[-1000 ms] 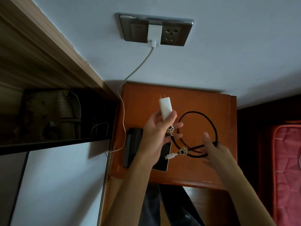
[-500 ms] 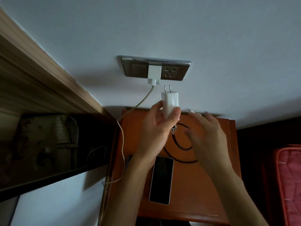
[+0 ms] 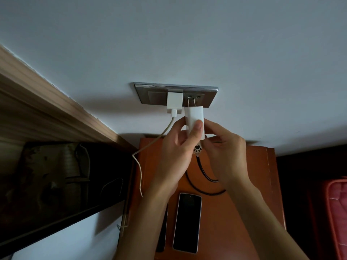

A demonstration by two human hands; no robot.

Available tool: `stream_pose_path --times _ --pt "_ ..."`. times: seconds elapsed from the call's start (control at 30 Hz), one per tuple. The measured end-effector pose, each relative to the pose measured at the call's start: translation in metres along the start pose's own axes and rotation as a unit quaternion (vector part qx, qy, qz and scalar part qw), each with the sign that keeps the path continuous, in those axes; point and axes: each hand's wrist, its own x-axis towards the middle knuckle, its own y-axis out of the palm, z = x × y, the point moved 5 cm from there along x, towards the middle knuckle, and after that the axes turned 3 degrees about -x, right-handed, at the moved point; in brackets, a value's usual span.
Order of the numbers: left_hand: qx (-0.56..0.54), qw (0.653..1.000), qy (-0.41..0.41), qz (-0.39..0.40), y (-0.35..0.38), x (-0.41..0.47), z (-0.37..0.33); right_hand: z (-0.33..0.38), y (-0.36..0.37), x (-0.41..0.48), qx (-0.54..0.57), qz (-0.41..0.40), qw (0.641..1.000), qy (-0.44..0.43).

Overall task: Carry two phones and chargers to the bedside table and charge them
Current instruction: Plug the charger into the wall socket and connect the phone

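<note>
The left hand (image 3: 172,158) grips a white charger (image 3: 194,115), with the thumb on its front. The right hand (image 3: 225,152) pinches its lower end. Its two pins are right at the wall socket (image 3: 206,98), just beside a second charger (image 3: 174,103) that is plugged in. A black cord (image 3: 204,190) hangs from the held charger down to the bench (image 3: 244,203). A phone (image 3: 187,222) lies there, its screen dark. A second phone (image 3: 162,231) is partly hidden under the left arm.

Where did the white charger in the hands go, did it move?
Yes. The white charger moved up from over the bedside table to the wall socket, prongs at its outlet.
</note>
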Motion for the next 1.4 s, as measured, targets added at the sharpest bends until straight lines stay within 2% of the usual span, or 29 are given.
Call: stream_pose_path --times 0.13,0.37,0.57,0.73,0.83,1.0,1.4 --pt "0.018 1.000 0.007 -0.015 -0.003 0.000 -0.007 0.004 0.000 -0.003 -0.012 -0.024 0.999 -0.047" --pt "-0.013 0.999 -0.021 -0.034 0.003 -0.004 -0.006 -0.003 -0.001 -0.015 0.033 -0.093 0.993 -0.059" --pt "-0.015 0.999 -0.020 -0.025 0.002 -0.003 -0.005 -0.009 -0.001 -0.010 0.097 -0.073 0.992 -0.025" --pt "-0.119 0.990 -0.077 -0.021 -0.002 -0.003 0.002 -0.008 0.004 -0.012 0.105 -0.073 0.991 -0.040" --pt "-0.125 0.984 -0.112 -0.056 0.001 -0.004 0.004 -0.011 0.006 -0.015 0.081 -0.085 0.992 -0.045" --pt "-0.107 0.988 -0.096 -0.050 0.007 -0.009 0.000 -0.016 0.002 -0.017 0.127 -0.093 0.987 -0.007" --pt "-0.138 0.987 -0.066 -0.038 -0.001 -0.009 -0.011 -0.012 0.013 -0.016 0.149 -0.086 0.984 -0.044"
